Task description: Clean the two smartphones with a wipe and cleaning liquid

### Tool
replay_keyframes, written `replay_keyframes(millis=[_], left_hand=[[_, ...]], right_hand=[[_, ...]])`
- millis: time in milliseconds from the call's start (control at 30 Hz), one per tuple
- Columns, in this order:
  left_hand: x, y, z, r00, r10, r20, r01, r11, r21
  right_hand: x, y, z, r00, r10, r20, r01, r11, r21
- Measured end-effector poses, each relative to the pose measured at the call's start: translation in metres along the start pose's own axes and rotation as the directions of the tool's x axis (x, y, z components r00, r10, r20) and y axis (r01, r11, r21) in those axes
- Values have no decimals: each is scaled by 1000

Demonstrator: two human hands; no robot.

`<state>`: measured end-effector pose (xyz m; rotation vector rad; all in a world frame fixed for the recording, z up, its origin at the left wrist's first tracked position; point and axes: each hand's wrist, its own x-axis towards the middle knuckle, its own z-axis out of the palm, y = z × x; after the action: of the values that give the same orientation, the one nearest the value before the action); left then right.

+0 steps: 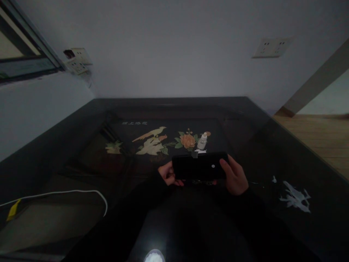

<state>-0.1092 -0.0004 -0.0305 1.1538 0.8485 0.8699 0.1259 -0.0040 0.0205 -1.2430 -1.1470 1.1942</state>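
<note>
Between my two hands is a dark smartphone [196, 167], held sideways above the black glossy tabletop [191, 222]. The screen is black except for a small round light icon toward its right side. My left hand [168, 174] grips the left end, fingers curled underneath. At the right end, my right hand [235, 176] holds the phone with the thumb over its front. Just beyond the phone's upper edge stands a small white dropper bottle [202, 141], on or beside a scrap of white paper [201, 151].
A bird-and-peony picture [149, 142] decorates the tabletop. Crumpled whitish plastic or tissue [296, 197] lies at the right. A white cable [68, 191] and a yellow tag [13, 210] are at the left. Wall sockets [272, 48] sit above the table; a bright round reflection [154, 256] shows in front.
</note>
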Motion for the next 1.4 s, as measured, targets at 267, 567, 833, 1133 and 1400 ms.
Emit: replay_keyframes(millis=[267,567,833,1133,1400], left_hand=[[6,-1,0,1000,0,25,0,1000,17],[2,1,17,987,108,-118,-79,970,229],[-2,0,19,990,131,-57,-112,959,262],[-4,4,20,986,166,-23,-149,933,327],[-5,7,13,990,121,77,-137,958,252]], right_hand=[[0,3,1,999,-10,35,10,1000,-20],[-2,2,-4,1000,4,1,-4,1000,-15],[-6,-7,-5,995,64,-77,-65,998,-18],[-6,-8,-8,990,95,-103,-101,993,-56],[1,1,-6,984,114,-137,-118,993,-19]])
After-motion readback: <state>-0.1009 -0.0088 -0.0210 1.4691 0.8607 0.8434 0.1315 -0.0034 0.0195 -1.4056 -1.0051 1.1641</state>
